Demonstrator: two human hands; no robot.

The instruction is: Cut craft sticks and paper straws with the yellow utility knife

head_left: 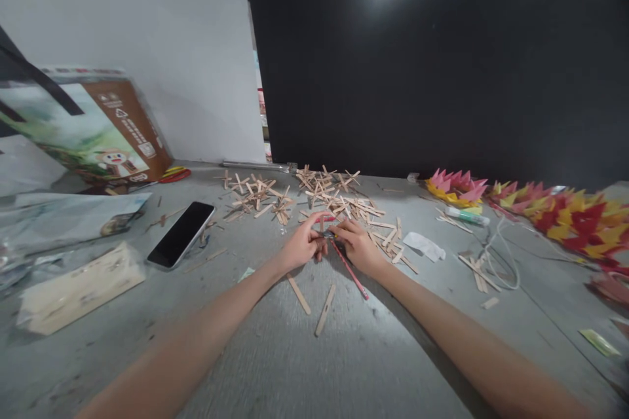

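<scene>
Nothing here that I can actually read; the brown side of the cardboard box (pixel 128 134) at my left carries white printed lines and a small triangle sign, all too small to make out

Nearer me than the stick pile (pixel 339 200), the desk (pixel 354 366) lies bare and wide, broken only by two loose sticks (pixel 299 293) and the red tool (pixel 350 268) slanting out of my right hand (pixel 358 249). Left of the pile a phone (pixel 181 234) blocks a low sweep. Right of it a white scrap (pixel 425 245), a looped cable (pixel 496 255) and paper flowers (pixel 565 213) crowd the way. Behind the pile a dark board (pixel 432 78) closes it off.
</scene>
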